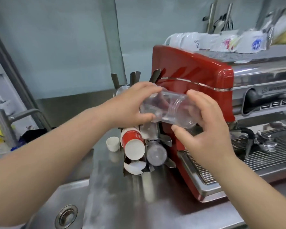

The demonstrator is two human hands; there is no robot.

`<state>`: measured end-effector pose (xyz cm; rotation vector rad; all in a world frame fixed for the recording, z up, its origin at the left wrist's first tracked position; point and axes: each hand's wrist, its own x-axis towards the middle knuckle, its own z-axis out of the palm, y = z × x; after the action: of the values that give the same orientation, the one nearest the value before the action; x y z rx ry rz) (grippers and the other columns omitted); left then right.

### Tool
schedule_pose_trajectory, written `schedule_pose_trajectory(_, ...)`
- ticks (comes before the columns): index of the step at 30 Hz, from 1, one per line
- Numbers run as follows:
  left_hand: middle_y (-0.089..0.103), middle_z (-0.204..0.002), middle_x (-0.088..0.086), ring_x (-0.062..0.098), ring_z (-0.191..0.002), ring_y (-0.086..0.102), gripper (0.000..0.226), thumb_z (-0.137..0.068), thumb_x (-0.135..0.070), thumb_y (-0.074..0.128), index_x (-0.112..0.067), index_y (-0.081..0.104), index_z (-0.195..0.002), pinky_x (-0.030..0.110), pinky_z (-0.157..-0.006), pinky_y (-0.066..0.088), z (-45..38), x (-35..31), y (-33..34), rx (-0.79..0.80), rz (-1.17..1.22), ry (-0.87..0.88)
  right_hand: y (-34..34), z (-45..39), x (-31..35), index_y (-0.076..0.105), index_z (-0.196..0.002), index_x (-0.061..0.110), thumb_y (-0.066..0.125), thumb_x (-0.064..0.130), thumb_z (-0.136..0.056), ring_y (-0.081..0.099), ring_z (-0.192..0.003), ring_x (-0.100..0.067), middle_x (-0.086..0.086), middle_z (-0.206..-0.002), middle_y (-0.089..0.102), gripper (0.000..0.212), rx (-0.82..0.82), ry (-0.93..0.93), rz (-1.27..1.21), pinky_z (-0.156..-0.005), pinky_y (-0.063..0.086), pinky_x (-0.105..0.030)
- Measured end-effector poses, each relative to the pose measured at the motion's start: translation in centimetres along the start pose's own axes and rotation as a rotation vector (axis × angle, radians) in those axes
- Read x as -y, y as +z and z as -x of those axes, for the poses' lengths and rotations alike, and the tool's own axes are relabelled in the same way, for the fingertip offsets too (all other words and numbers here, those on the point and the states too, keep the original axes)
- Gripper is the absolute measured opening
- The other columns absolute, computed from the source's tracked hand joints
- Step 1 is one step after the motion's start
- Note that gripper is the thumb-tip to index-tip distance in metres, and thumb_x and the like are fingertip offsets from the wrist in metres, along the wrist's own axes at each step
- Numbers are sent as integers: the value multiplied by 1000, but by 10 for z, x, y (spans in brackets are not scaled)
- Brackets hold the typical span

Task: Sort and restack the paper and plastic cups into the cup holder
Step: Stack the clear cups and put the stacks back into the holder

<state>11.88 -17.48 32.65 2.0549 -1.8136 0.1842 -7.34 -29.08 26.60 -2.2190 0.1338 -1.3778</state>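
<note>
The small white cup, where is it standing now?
In the head view the small white cup stands upright on the steel counter, left of the red paper cups in the cup holder and below the left hand.

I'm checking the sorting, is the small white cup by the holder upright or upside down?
Upright. The small white cup stands on the steel counter left of the cup holder, its open mouth facing up.

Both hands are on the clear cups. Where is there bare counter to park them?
Bare steel counter lies in front of the cup holder, between the sink and the red coffee machine. It is crowded left of the holder, where a small white cup stands, and on the machine's drip tray.
</note>
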Motion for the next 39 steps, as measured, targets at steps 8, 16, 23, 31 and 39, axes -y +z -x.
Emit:
schedule_pose_trajectory(8, 31, -157, -4, 14, -144, 28, 82, -83, -35, 69, -29, 24, -152, 32, -117, 27, -40, 21, 23, 144, -143, -61, 20, -10, -27, 45, -137, 22, 77, 10, -75, 33, -133, 0, 6, -140, 43, 72, 61, 105, 75, -108, 23, -8)
schedule_pose_trajectory(16, 44, -147, -7, 14, -132, 44, 83, -78, -33, 72, -35, 28, -149, 34, -108, 40, -62, 41, 27, 298, -157, -110, 44, -19, -46, 43, -139, 22, 73, 11, -78, 30, -130, 6, 12, -140, 39, 69, 112, 149, 61, -108, 21, -6)
schedule_pose_trajectory(23, 48, -144, -7, 16, -126, 50, 85, -77, -39, 72, -37, 27, -149, 32, -101, 43, -75, 54, 30, 401, -252, -138, 58, -24, -59, 38, -142, 29, 72, 16, -80, 28, -133, 4, 14, -145, 34, 71, 186, 224, 62, -109, 23, -13)
schedule_pose_trajectory(31, 63, -120, -10, 17, -108, 59, 68, -78, -36, 69, -37, 41, -140, 34, -90, 50, -81, 52, 30, 409, -303, -135, 70, -28, -75, 41, -140, 27, 71, 13, -78, 32, -134, -4, 10, -145, 37, 70, 201, 207, 74, -111, 29, -23)
schedule_pose_trajectory(39, 65, -114, -8, 17, -104, 61, 59, -79, -38, 69, -35, 46, -134, 40, -90, 52, -84, 55, 31, 442, -313, -128, 82, -29, -88, 41, -141, 25, 71, 11, -77, 35, -135, -10, 6, -145, 38, 72, 205, 170, 70, -111, 32, -27)
